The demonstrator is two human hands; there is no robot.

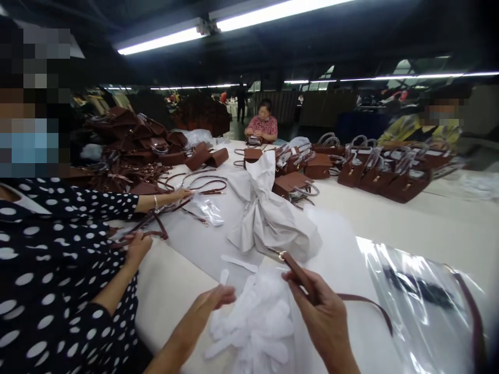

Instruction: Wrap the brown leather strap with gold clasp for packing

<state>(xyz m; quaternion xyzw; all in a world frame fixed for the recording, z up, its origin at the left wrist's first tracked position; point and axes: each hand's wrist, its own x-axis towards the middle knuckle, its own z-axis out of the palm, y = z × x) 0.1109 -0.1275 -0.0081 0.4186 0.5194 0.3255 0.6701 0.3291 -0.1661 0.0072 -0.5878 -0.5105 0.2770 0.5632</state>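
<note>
Pinched in my right hand (325, 314) is a brown leather strap (298, 272). Its metal clip points away from me, and the strap's tail runs off to the right across the table. My left hand (208, 306) holds nothing; its fingers are stretched out, slightly blurred, over the left side of a pile of white padding strips (259, 322). Just beyond both hands stands a crumpled off-white cloth dust bag (268, 218). To the right, clear plastic sheeting (421, 306) lies on the table, with another length of brown strap at its far edge.
At my left a co-worker in a polka-dot top (70, 249) handles brown straps (156, 226). Brown handbags (384, 176) stand in a row at the back right; more brown bags (128, 132) are heaped at the back left. Two other people sit across the table (448, 223).
</note>
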